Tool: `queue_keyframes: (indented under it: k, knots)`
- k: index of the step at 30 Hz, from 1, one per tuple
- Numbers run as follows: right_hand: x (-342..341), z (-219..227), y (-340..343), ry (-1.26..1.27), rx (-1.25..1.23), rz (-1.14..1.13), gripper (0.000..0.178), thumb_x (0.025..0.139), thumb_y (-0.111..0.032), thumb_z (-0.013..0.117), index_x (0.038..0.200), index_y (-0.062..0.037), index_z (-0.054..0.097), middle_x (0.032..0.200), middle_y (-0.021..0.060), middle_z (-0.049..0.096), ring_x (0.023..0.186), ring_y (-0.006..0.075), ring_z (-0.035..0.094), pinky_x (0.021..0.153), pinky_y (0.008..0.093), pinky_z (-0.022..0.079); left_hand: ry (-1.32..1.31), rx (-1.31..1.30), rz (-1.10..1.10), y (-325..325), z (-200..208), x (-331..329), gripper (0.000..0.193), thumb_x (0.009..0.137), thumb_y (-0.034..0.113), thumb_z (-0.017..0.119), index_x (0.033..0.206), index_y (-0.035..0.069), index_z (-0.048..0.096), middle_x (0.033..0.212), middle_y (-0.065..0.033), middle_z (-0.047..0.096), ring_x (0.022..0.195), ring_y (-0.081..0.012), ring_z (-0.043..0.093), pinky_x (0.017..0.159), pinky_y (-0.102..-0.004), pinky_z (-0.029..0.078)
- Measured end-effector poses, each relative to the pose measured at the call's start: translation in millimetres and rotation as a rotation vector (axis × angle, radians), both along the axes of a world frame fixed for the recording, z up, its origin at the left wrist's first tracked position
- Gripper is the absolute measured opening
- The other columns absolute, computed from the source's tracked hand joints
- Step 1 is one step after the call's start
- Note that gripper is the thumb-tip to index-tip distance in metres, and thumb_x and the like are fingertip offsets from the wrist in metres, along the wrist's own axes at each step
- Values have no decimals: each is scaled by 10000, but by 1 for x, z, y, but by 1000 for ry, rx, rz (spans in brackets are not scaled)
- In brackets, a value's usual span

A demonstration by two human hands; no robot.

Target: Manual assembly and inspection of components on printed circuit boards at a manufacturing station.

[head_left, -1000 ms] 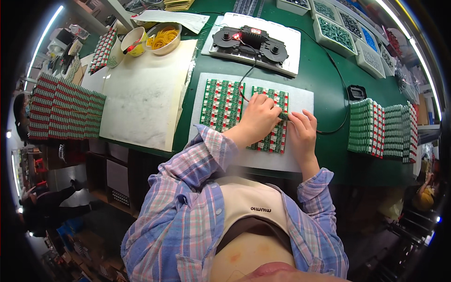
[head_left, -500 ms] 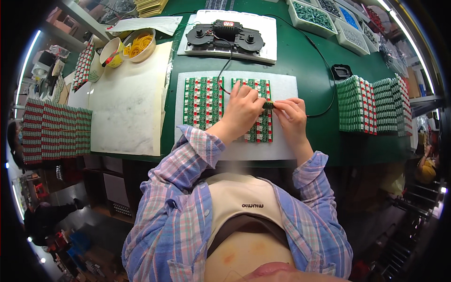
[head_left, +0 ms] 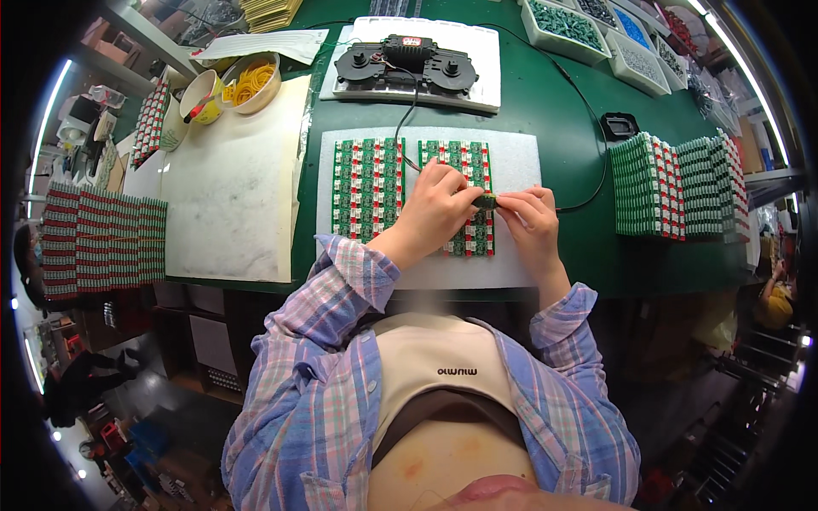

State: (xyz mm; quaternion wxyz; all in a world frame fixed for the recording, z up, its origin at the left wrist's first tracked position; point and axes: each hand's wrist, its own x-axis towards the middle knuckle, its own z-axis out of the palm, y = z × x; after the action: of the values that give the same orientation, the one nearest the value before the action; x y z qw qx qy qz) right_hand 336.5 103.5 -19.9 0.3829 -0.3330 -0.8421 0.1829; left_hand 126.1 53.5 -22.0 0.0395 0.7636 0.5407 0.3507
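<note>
My left hand [head_left: 434, 204] and my right hand [head_left: 530, 213] meet over the right-hand panel of green circuit boards [head_left: 457, 152]. Between their fingertips is a small dark block [head_left: 485, 202] with a yellowish top edge, pinched from both sides. A thin black cable [head_left: 400, 132] runs down to my left hand from a black twin-speaker unit [head_left: 407, 66]. A second black cable [head_left: 588, 201] reaches my right hand from the right. The left-hand panel of circuit boards [head_left: 368, 187] lies beside my left wrist. Both panels rest on a white foam sheet [head_left: 516, 162].
Stacked board panels stand at the right [head_left: 648, 187] and the left [head_left: 102, 238]. At the back left is a bowl of yellow rubber bands [head_left: 251, 83]. Parts bins [head_left: 562, 30] line the back right, with a small black tray [head_left: 619, 127] nearer me.
Both hands have shifted slightly toward me along the right panel, with the small dark block still between them. The boards and stacks stay in place.
</note>
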Motion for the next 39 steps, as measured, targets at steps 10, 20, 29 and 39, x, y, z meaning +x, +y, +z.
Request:
queue_keyframes:
  k: [10, 20, 29, 39]
  knots:
    - [3, -7, -2, -74, 36, -15, 194, 814, -53, 769, 995, -122, 771, 1060, -28, 746, 1028, 224, 578, 1026, 389, 437, 1, -12, -25, 0, -5, 0, 224, 819, 129, 764, 1041, 118, 729, 946, -29, 585, 966, -230, 565, 1151, -517, 380]
    - [2, 0, -14, -310, 127, -56, 277, 866, -183, 745, 1143, -167, 750, 1204, -11, 695, 1199, 257, 550, 1131, 512, 359, 72, -72, 13, 0, -5, 2, 249, 830, 176, 758, 1068, 111, 724, 981, -38, 601, 1042, -244, 581, 1153, -554, 365]
    - [0, -8, -11, -208, 89, -16, 343, 858, -175, 750, 1201, -177, 735, 1216, -1, 677, 1243, 278, 540, 1148, 535, 341, 237, -8, 39, -30, 22, -1, 436, 821, 112, 737, 1250, 119, 657, 1177, -76, 619, 1165, -319, 545, 1109, -493, 410]
    - [5, -5, -17, -190, 56, -32, 307, 839, -57, 726, 1143, -96, 742, 1206, 37, 696, 1277, 328, 524, 1100, 458, 413, -984, -1388, 2, -213, 27, -89, 240, 994, 132, 608, 1161, 8, 727, 1082, -82, 720, 923, -172, 638, 829, -280, 507]
